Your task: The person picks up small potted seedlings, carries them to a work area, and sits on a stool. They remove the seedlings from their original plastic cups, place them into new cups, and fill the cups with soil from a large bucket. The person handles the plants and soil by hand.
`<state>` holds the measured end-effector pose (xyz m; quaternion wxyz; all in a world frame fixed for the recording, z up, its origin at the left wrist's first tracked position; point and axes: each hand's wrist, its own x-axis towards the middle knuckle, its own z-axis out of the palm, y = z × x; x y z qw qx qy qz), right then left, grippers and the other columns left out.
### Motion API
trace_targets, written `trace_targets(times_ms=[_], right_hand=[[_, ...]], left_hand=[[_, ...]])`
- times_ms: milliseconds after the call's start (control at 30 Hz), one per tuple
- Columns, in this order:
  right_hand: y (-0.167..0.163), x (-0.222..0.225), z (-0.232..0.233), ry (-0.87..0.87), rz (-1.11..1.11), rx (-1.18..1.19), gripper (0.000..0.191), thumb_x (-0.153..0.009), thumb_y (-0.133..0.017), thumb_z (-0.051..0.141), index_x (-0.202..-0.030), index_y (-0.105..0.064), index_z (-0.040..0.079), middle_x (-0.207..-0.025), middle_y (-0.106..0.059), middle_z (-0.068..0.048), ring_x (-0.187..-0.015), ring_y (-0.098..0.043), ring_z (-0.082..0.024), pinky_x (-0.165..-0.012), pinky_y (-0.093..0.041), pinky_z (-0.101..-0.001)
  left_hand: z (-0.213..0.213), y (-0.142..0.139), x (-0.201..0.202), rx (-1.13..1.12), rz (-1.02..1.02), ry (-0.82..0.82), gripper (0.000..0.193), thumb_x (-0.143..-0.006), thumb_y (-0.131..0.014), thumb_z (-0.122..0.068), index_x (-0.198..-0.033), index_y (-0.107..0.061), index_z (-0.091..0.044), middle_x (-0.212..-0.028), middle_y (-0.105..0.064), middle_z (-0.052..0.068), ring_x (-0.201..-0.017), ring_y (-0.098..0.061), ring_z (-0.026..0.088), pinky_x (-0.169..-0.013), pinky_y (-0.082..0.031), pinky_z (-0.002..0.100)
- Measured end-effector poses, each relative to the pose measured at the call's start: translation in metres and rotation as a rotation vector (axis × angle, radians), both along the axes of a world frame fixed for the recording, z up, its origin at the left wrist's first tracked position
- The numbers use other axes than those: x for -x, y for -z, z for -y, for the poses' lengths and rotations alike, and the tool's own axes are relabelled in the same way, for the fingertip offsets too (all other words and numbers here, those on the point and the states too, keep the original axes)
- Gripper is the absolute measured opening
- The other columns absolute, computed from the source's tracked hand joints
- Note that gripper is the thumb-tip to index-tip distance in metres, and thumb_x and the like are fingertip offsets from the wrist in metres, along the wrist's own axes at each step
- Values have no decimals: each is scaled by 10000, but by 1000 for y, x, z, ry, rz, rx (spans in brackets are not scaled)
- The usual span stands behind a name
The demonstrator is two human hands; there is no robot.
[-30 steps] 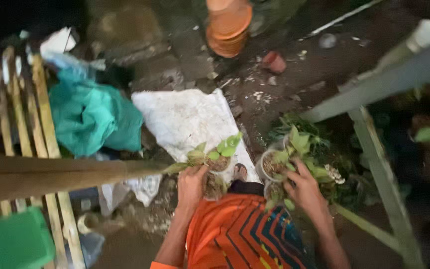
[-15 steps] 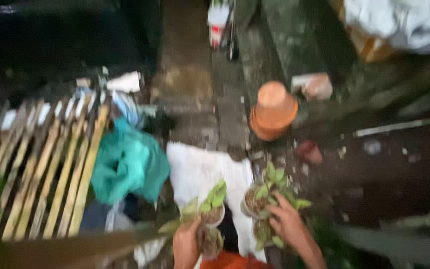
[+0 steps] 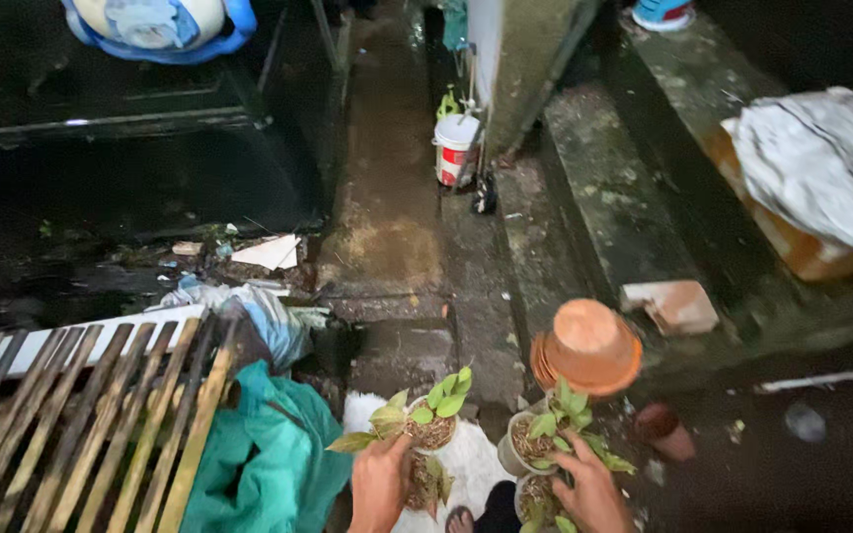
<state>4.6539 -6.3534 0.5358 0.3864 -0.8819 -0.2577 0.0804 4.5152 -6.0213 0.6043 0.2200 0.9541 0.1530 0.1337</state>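
Note:
My left hand (image 3: 379, 486) grips two small white pots with green seedlings (image 3: 433, 419) at the bottom centre. My right hand (image 3: 592, 494) holds two more small potted plants (image 3: 535, 439), one above the other. Both hands are low in the view, above a white sack (image 3: 466, 459) on the ground. A stack of upturned terracotta pots (image 3: 589, 347) stands just beyond the right-hand plants.
A slatted wooden pallet (image 3: 81, 415) lies at the left with a teal cloth (image 3: 264, 459) beside it. A wet concrete path (image 3: 392, 217) runs ahead to a white and red bucket (image 3: 456, 148). A mossy step (image 3: 604, 188), a brick (image 3: 673, 306) and a crumpled white sack (image 3: 821, 168) are at the right.
The view has tilted up and forward along the path, so the hands and plants sank to the bottom edge. Both hands kept hold of their potted plants.

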Motion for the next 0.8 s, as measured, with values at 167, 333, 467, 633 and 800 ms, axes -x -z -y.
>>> trace_targets(times_ms=[167, 333, 467, 633, 800], right_hand=[[3, -95, -42, -29, -25, 56, 466, -660, -817, 13, -1116, -768, 97, -1463, -524, -187, -1328, -534, -397, -1062, -465, -419], [-14, -199, -88, -68, 68, 59, 389, -677, -799, 36, -1060, -750, 87, -1452, -526, -219, -1319, -537, -416, -1057, -475, -427], [-41, -290, -130, -170, 209, 62, 334, -708, -775, 40, -1038, -749, 83, -1469, -515, -262, -1293, -545, -465, -1031, -469, -473], [-57, -374, -176, -224, 33, 153, 375, -760, -770, 51, -1133, -741, 85, -1487, -549, -231, -1209, -637, -399, -982, -547, -434], [-37, -436, -237, -244, 151, 216, 345, -785, -809, 29, -1123, -772, 88, -1508, -539, -237, -1313, -597, -413, -1052, -539, -442]], left_hand=[[-41, -10, -75, 33, 50, -32, 251, -745, -698, -49, -980, -726, -132, -878, -726, 126, -829, -653, 383, -731, -514, 517], [-81, -2, -162, 27, 145, -47, 250, -733, -697, -43, -978, -711, -87, -902, -725, 158, -814, -654, 393, -711, -509, 514], [-109, 6, -231, 57, 49, -152, 221, -775, -701, -61, -995, -717, -68, -786, -664, 202, -788, -635, 417, -718, -495, 525], [-147, 24, -279, 69, -31, -222, 158, -785, -663, -27, -940, -675, -55, -830, -657, 192, -824, -622, 421, -747, -487, 525], [-204, 46, -332, 33, -85, -218, 64, -857, -668, -28, -902, -630, -53, -883, -662, 174, -835, -619, 403, -793, -495, 512]])
